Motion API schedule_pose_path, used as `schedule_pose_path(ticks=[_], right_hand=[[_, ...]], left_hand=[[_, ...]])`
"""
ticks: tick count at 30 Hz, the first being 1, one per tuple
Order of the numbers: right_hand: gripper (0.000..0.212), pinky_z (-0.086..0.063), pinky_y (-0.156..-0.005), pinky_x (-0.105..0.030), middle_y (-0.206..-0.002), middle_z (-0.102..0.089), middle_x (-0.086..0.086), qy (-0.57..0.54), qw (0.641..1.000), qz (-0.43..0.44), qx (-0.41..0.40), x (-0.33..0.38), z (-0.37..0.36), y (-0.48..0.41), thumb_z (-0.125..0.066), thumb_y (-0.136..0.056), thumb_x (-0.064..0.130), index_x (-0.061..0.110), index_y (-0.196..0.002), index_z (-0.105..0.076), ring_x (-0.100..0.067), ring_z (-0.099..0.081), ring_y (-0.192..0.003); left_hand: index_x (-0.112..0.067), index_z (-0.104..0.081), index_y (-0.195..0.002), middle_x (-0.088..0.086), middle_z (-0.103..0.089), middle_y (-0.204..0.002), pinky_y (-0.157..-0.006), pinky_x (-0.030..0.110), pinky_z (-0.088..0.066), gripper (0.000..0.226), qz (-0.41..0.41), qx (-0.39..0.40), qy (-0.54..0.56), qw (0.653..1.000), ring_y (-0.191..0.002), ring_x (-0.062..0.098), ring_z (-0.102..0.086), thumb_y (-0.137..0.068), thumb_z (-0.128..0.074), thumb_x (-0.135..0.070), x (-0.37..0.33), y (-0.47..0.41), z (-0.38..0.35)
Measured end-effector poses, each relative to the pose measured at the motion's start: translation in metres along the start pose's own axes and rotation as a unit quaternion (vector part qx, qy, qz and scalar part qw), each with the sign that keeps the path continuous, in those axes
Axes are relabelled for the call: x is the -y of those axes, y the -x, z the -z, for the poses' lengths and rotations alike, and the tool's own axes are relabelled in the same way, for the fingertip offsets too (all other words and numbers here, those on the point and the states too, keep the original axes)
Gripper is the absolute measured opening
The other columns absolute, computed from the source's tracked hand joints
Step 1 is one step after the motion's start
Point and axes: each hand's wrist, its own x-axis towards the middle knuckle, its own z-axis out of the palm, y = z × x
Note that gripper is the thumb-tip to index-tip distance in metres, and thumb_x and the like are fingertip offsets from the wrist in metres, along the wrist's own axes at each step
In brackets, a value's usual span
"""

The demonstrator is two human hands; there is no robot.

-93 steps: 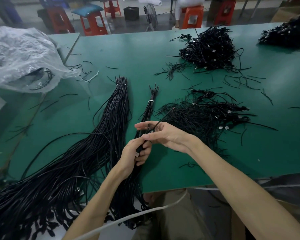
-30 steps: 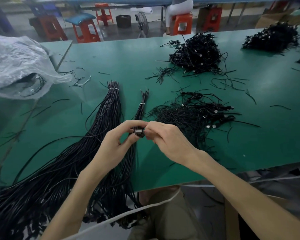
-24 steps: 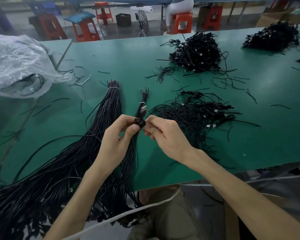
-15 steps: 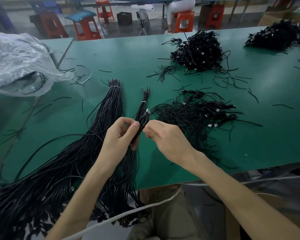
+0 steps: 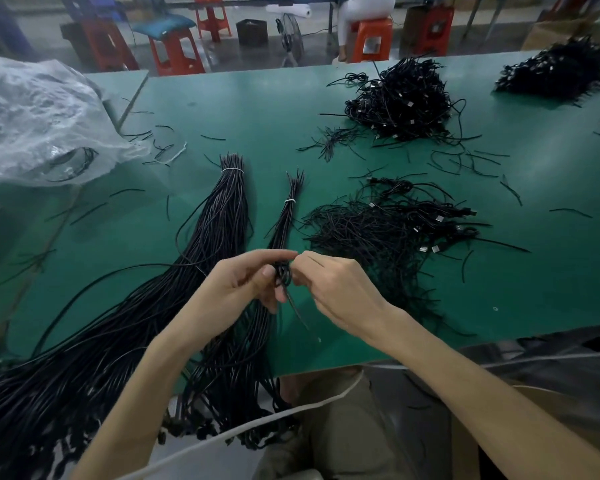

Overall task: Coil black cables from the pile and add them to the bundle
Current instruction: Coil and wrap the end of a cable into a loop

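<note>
A small coiled black cable (image 5: 283, 276) sits between both my hands above the green table (image 5: 264, 109). My left hand (image 5: 236, 285) grips the coil with thumb and fingers. My right hand (image 5: 333, 289) pinches it from the right, and a loose tail hangs down below. A thin tied bundle (image 5: 286, 216) lies just behind my hands. A thick tied bundle (image 5: 222, 216) of long black cables runs left of it and off the table's front edge. The loose pile (image 5: 388, 233) of short cables with metal plugs lies to the right.
Two more cable heaps, one (image 5: 402, 98) at the back middle and another (image 5: 561, 71) at the back right. A crumpled plastic bag (image 5: 39, 123) lies at far left. Short wire scraps are scattered over the table. Orange stools and a seated person stand beyond the far edge.
The cable was a straight folded length held up with its plug showing; now it is wound into a small tight coil between both hands, which have shifted slightly lower.
</note>
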Motion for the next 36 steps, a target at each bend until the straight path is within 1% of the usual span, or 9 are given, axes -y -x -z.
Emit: schedule_pose_path(ticks=[4,11,16,18,21,23,28,32,36], right_hand=[[0.012,-0.047,-0.054,-0.036,-0.081,-0.062,-0.008,-0.019,1.0,-0.021,0.006,0.002,0.001,0.001,-0.052,-0.093,-0.001,0.0,-0.091,-0.064,-0.026,-0.056,-0.062],[0.025,-0.062,-0.072,-0.042,-0.091,-0.075,-0.011,-0.052,0.998,-0.042,-0.018,0.005,-0.001,-0.003,-0.053,-0.101,0.011,-0.002,-0.098,-0.073,-0.03,-0.073,-0.082],[0.036,-0.056,-0.062,-0.042,-0.08,-0.066,-0.005,-0.019,0.998,-0.035,-0.041,0.003,-0.006,0.0,-0.043,-0.108,0.022,0.004,-0.09,-0.068,-0.026,-0.064,-0.067],[0.037,-0.054,-0.061,-0.04,-0.077,-0.064,-0.004,-0.007,0.998,-0.027,-0.048,0.001,-0.007,0.001,-0.042,-0.109,0.021,0.005,-0.086,-0.066,-0.024,-0.06,-0.065],[0.031,-0.052,-0.062,-0.036,-0.075,-0.064,-0.003,0.037,0.999,0.01,-0.036,-0.001,-0.009,0.002,-0.05,-0.107,0.016,0.007,-0.083,-0.066,-0.021,-0.061,-0.066],[0.028,-0.05,-0.061,-0.033,-0.073,-0.063,-0.004,0.06,0.997,0.03,-0.032,-0.003,-0.011,0.002,-0.053,-0.106,0.015,0.007,-0.082,-0.065,-0.021,-0.061,-0.065],[0.017,-0.048,-0.062,-0.031,-0.075,-0.065,-0.003,0.059,0.997,0.029,-0.044,-0.006,-0.012,0.006,-0.06,-0.101,0.009,0.007,-0.085,-0.066,-0.02,-0.063,-0.067],[0.017,-0.05,-0.061,-0.032,-0.075,-0.064,-0.003,0.045,0.998,0.014,-0.048,-0.007,-0.011,0.007,-0.06,-0.101,0.009,0.006,-0.085,-0.065,-0.02,-0.061,-0.065],[0.015,-0.053,-0.059,-0.037,-0.076,-0.063,-0.004,0.011,0.998,-0.026,-0.058,-0.004,-0.01,0.007,-0.062,-0.1,0.007,0.004,-0.086,-0.065,-0.023,-0.059,-0.063]], left_hand=[[-0.025,-0.067,-0.122,-0.005,-0.058,-0.068,-0.053,0.027,-0.04,0.026,-0.017,-0.026,-0.077,0.997,-0.058,0.009,-0.047,-0.103,-0.051,-0.033,0.013,-0.002,-0.004],[-0.031,-0.06,-0.074,-0.012,-0.046,-0.057,-0.049,0.019,-0.029,0.039,-0.02,-0.189,-0.18,0.965,-0.051,0.007,-0.04,-0.1,-0.044,-0.055,0.016,-0.008,-0.018],[-0.034,-0.068,-0.066,0.002,-0.052,-0.076,-0.062,0.015,-0.037,0.046,0.026,-0.209,-0.2,0.957,-0.07,0.011,-0.051,-0.097,-0.045,-0.058,0.012,-0.012,-0.024],[-0.026,-0.073,-0.064,0.008,-0.058,-0.072,-0.059,0.02,-0.038,0.053,0.077,-0.176,-0.151,0.97,-0.061,0.012,-0.05,-0.1,-0.048,-0.055,0.011,-0.013,-0.022],[-0.013,-0.072,-0.07,0.01,-0.051,-0.063,-0.047,0.022,-0.035,0.051,0.169,-0.118,0.005,0.978,-0.049,0.015,-0.044,-0.104,-0.053,-0.046,0.008,-0.013,-0.019],[-0.008,-0.067,-0.081,0.003,-0.052,-0.06,-0.046,0.023,-0.036,0.042,0.203,-0.1,0.033,0.974,-0.048,0.014,-0.044,-0.105,-0.054,-0.039,0.007,-0.013,-0.017],[-0.006,-0.064,-0.119,0.009,-0.068,-0.073,-0.056,0.029,-0.055,0.019,0.181,-0.072,0.096,0.976,-0.055,0.023,-0.062,-0.104,-0.058,-0.015,0.001,-0.002,-0.003],[-0.013,-0.056,-0.138,0.01,-0.067,-0.082,-0.083,0.04,-0.059,0.038,0.094,-0.01,0.075,0.993,-0.075,0.031,-0.071,-0.101,-0.057,-0.006,-0.004,0.005,0.003],[-0.017,-0.042,-0.152,0.024,-0.056,-0.09,-0.088,0.043,-0.056,0.064,0.06,0.006,0.104,0.993,-0.082,0.031,-0.067,-0.095,-0.057,0.011,-0.003,0.007,0.002]])
